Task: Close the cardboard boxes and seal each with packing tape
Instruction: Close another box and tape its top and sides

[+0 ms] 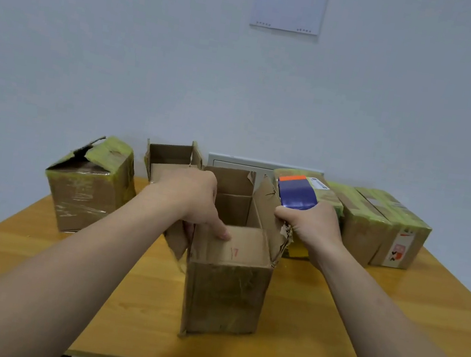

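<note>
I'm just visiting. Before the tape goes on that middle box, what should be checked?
1. Near flap folded in: ok, left hand presses it.
2. Far flap and right flap down: not ok, both stand up.
3. Tape dispenser held: ok, right hand grips it.
4. Tape end free: cannot tell.
5. Middle box flat on table: ok.

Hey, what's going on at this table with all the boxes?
A person is packing up cardboard boxes. The left hand presses a finger on the near flap of the open box in the middle of the table. The right hand grips a blue tape dispenser beside it. That box is not yet closed or taped. A second open box stands behind, with taped boxes alongside.
</note>
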